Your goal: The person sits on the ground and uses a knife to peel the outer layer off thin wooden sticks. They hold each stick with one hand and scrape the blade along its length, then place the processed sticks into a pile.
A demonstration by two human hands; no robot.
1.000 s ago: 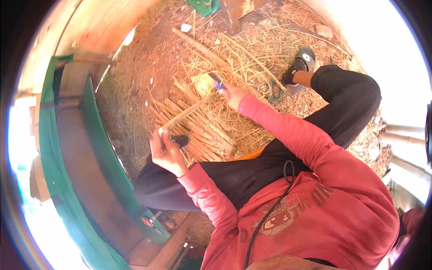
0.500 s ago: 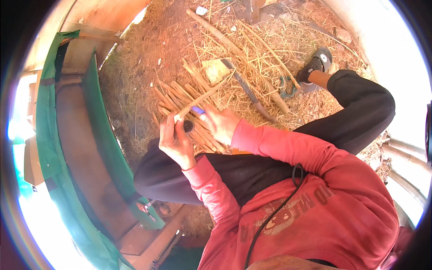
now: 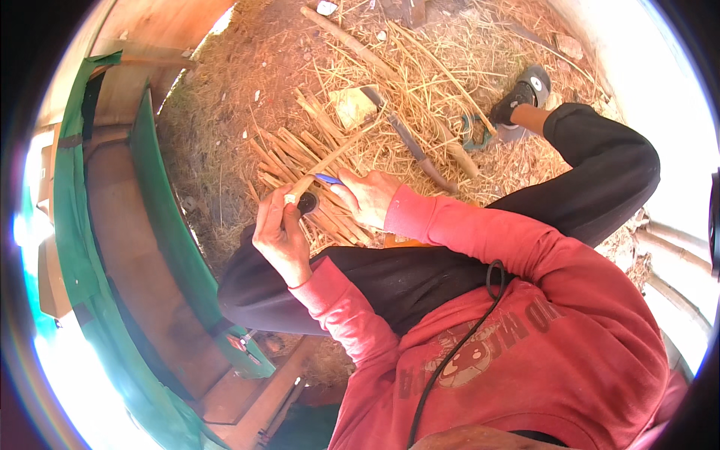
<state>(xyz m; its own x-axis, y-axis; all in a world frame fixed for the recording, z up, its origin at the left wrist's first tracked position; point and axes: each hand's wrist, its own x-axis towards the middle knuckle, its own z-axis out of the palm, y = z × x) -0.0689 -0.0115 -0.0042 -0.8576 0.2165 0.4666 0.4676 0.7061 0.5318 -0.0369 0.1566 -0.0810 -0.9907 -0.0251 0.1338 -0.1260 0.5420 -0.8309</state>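
The floor is bare reddish earth (image 3: 214, 142) on the left; loose straw (image 3: 427, 90) covers much of the rest; a heap of split sticks (image 3: 336, 219) lies near the person's legs; past it sits a pale block (image 3: 352, 107), with a long knife (image 3: 406, 136) just beside it on the straw; a thick pole (image 3: 346, 41) and a thinner stick (image 3: 442, 66) lie farther off; small white scraps (image 3: 326, 7) dot the earth.

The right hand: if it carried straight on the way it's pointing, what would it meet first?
Most likely the wooden stick held by the left hand; the blue thing in the right hand points toward it. Depth is unclear in this view, so it might pass above or below.
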